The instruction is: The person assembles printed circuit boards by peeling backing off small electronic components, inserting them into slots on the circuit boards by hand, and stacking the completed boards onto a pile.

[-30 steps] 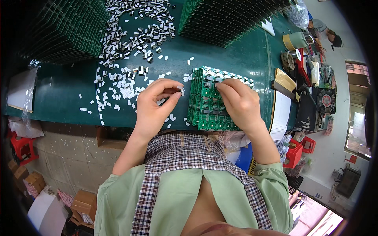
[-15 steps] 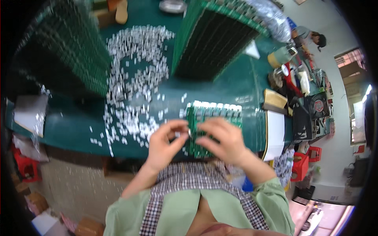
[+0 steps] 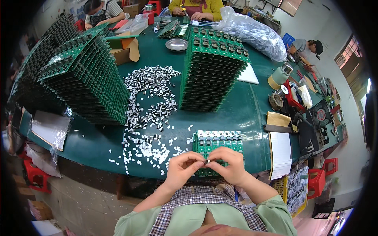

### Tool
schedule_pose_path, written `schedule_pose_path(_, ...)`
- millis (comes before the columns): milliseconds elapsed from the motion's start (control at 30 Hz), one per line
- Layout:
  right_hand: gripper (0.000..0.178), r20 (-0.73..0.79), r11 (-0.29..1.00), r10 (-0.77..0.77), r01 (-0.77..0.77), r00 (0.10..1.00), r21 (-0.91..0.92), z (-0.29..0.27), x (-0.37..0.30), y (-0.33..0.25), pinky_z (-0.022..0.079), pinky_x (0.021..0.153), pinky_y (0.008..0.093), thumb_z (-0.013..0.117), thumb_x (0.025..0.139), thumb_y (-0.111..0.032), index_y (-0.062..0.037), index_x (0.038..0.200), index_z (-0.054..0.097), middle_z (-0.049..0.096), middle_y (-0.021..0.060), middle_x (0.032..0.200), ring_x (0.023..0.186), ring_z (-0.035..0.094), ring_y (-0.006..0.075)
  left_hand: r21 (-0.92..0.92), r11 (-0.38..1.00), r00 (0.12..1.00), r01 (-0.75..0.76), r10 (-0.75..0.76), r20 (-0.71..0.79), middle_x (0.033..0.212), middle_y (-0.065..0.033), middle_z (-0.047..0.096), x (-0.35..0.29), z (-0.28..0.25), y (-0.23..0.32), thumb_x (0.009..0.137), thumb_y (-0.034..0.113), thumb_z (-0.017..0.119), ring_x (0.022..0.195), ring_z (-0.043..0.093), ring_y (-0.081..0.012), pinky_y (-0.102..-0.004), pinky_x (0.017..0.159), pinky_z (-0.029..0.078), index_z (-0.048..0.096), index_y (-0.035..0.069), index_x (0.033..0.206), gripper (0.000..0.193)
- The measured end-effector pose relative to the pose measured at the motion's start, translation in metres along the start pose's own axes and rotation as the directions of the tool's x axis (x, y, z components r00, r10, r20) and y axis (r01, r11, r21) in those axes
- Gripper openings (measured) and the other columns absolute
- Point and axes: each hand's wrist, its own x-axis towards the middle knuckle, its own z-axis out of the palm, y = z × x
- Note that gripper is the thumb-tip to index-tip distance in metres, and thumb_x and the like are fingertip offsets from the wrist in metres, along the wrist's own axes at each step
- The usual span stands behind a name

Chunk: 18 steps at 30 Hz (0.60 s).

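Over the near edge of a green circuit board panel, my two hands meet fingertip to fingertip. A tiny black-and-white piece shows between them. My left hand is closed in a pinch at the piece's left side, and my right hand pinches it from the right. White-topped parts stand in a row along the panel's far edge. My fingers and palms hide part of its near side. To the left of the panel, many loose white and black pieces lie scattered in a long heap.
Tall stacks of green circuit boards rise at the left and centre. A metal dish and a cardboard box are farther back. Lined paper lies at the right. Several co-workers sit around the table.
The view has tilted up, so the scene sits lower and people across the table show. My hands, apart before, have come together at the tiny piece.
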Motion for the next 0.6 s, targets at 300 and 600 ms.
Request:
schedule_pose_path(300, 0.016, -0.008, 0.927, 0.237, -0.224, 0.971, 0.301, -0.002, -0.014, -0.003, 0.056, 0.067, 0.027, 0.073, 0.074, -0.001, 0.0011, 0.087, 0.064, 0.064, 0.0105, 0.088, 0.077, 0.065, 0.0166, 0.467, 0.87, 0.985, -0.159, 0.174, 0.011, 0.091, -0.0117, 0.063, -0.004, 0.013, -0.006, 0.078, -0.006, 0.066, 0.081, 0.061, -0.0162, -0.0267, 0.073, 0.051, 0.062, -0.005, 0.087, 0.01)
schedule_pose_path(600, 0.02, 0.145, 0.893, 0.246, -0.283, 0.958, 0.351, -0.009, -0.021, 0.003, 0.055, 0.069, 0.0265, 0.073, 0.074, -0.002, 0.0009, 0.092, 0.065, 0.065, 0.0099, 0.091, 0.079, 0.066, 0.0161, 0.51, 0.818, 0.964, -0.265, 0.218, 0.151, 0.085, -0.0121, 0.061, -0.004, 0.013, 0.0, 0.076, -0.003, 0.064, 0.079, 0.058, -0.0217, -0.0306, 0.072, 0.046, 0.059, -0.002, 0.083, 0.009)
